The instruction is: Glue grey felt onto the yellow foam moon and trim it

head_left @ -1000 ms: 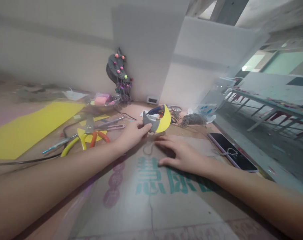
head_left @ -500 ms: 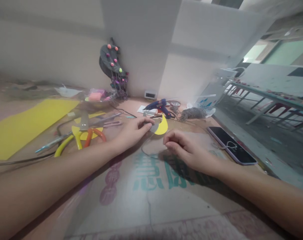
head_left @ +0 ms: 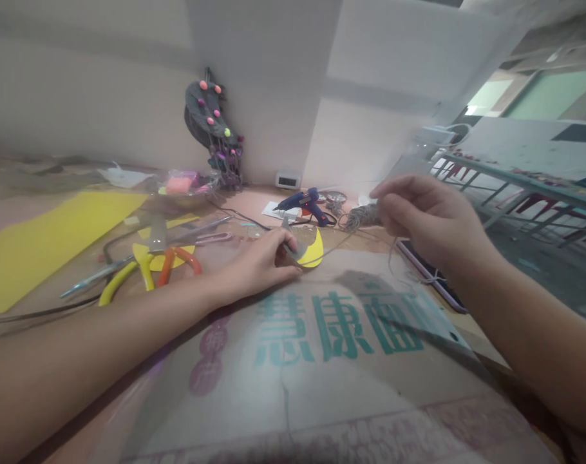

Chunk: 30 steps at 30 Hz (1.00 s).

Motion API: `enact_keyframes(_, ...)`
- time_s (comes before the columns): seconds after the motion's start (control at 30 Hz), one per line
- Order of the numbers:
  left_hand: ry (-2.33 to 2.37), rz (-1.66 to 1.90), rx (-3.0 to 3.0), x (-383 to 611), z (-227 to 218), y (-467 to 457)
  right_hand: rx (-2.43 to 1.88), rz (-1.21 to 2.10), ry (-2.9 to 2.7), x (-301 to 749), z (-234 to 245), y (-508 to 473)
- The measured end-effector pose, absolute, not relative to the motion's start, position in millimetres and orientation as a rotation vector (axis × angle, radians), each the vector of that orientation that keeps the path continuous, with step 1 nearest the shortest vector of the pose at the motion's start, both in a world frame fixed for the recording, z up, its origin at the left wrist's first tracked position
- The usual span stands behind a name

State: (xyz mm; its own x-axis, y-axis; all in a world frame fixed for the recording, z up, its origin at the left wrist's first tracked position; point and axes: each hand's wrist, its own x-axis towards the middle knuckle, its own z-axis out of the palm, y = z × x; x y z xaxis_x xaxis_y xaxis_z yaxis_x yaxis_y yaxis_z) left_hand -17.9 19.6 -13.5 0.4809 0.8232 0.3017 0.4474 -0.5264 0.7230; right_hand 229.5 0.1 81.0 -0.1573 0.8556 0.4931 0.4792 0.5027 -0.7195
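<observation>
My left hand (head_left: 261, 264) rests on the cardboard sheet (head_left: 331, 361) and pinches a grey and yellow crescent-shaped foam piece (head_left: 308, 250), held down against the sheet. My right hand (head_left: 425, 216) is lifted above the table to the right, its fingers pinched on a thin grey string (head_left: 341, 243) that runs taut from the foam piece up to the fingertips. A loose end of the string hangs below that hand.
A blue glue gun (head_left: 306, 203) and a bundle of grey twine (head_left: 363, 218) lie behind the foam piece. Yellow and orange pliers (head_left: 151, 267), scissors and a yellow foam sheet (head_left: 46, 241) lie at left. A phone (head_left: 431, 274) lies under my right wrist. A dark beaded ornament (head_left: 210, 125) leans in the corner.
My right hand rose from the cardboard, closed into a pinch and pulled the string up and to the right. My left hand lowered the foam piece onto the sheet.
</observation>
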Motion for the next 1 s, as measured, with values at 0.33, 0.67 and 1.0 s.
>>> enact_keyframes(0.33,1.019,0.887,2.215,-19,-9,19,-1.406,0.558,-2.115,279,76,47)
enact_keyframes(0.67,1.015,0.917,2.226,-18,-8,20,-1.519,0.237,-2.140,262,47,52)
enact_keyframes(1.0,1.051,1.074,2.286,-17,-4,17,-1.270,1.313,-1.952,226,23,27)
